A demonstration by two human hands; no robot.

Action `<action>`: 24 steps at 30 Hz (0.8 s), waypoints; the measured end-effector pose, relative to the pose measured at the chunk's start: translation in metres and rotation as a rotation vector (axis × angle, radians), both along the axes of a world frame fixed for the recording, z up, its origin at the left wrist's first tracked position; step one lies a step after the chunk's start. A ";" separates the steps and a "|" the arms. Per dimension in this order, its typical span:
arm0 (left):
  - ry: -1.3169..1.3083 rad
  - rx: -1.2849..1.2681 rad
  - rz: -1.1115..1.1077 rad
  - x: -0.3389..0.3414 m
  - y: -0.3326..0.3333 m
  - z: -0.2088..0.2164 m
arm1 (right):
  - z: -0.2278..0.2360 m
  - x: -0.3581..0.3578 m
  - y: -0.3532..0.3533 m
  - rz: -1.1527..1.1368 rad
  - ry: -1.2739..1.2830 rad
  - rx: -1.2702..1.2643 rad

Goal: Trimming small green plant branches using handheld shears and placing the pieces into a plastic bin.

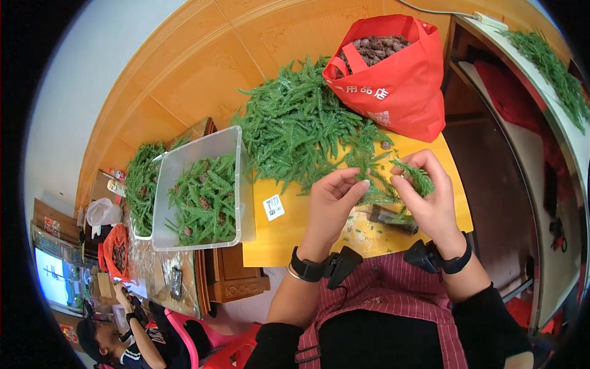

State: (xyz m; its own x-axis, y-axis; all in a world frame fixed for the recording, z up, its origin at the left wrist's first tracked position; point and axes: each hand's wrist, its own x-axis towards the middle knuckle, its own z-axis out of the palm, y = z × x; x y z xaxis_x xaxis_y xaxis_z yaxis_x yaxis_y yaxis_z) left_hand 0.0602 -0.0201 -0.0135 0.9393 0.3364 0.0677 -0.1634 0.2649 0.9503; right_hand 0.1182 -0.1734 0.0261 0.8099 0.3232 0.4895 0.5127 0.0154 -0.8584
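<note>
In my right hand [433, 200] a small green artificial fir sprig [420, 179] is pinched between thumb and fingers, its needles curling over the fingertips. Left of it, my left hand [334, 206] has thumb and index finger pressed together; what they hold, if anything, blends into the greenery behind. Loose sprigs [384, 190] lie between and under both hands. Just below them, a dark wrapped bundle [393, 219] rests on the yellow tabletop [295, 237]. Beyond my hands spreads a large heap of green fir sprigs [301, 123].
A red bag [399, 92] of brown pine cones [378, 49] stands at the back right. On the left is a clear plastic bin [246, 209] holding sprigs with cones. A white label [273, 208] lies nearby. Another person [144, 338] sits at a neighbouring table, lower left.
</note>
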 end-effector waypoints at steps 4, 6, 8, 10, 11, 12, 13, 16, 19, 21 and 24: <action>-0.007 -0.008 -0.023 0.000 -0.002 0.005 | 0.007 0.004 0.004 0.151 0.167 -0.055; -0.020 -0.016 -0.029 0.001 -0.003 0.006 | 0.002 0.011 0.005 0.153 0.076 -0.150; -0.029 0.039 -0.034 0.001 -0.003 0.008 | 0.001 0.015 0.006 0.156 -0.014 -0.245; -0.018 0.057 -0.030 0.000 -0.003 0.008 | 0.004 0.017 0.007 0.160 -0.003 -0.281; -0.008 0.076 -0.024 0.000 -0.004 0.008 | 0.004 0.019 0.008 0.159 -0.001 -0.282; -0.007 0.075 -0.026 0.000 -0.004 0.008 | 0.004 0.021 0.008 0.157 0.028 -0.291; 0.000 0.080 -0.023 0.001 -0.003 0.009 | 0.004 0.023 0.008 0.155 0.057 -0.299; -0.011 0.015 -0.017 0.004 -0.001 0.007 | 0.006 0.022 0.010 0.174 0.186 -0.276; -0.024 -0.089 -0.035 0.007 0.000 0.004 | 0.003 0.024 0.010 0.179 0.115 -0.240; -0.022 -0.123 -0.058 0.007 0.001 0.004 | 0.002 0.025 0.009 0.224 0.186 -0.207; 0.019 -0.183 -0.092 0.007 0.003 0.003 | 0.000 0.027 0.011 0.274 0.270 -0.155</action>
State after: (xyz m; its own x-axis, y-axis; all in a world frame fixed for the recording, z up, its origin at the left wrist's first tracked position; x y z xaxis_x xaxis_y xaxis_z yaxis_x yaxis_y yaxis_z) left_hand 0.0672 -0.0168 -0.0105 0.9671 0.2542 -0.0049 -0.1128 0.4461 0.8878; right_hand 0.1451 -0.1626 0.0257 0.7763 0.5980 0.1993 0.2633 -0.0204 -0.9645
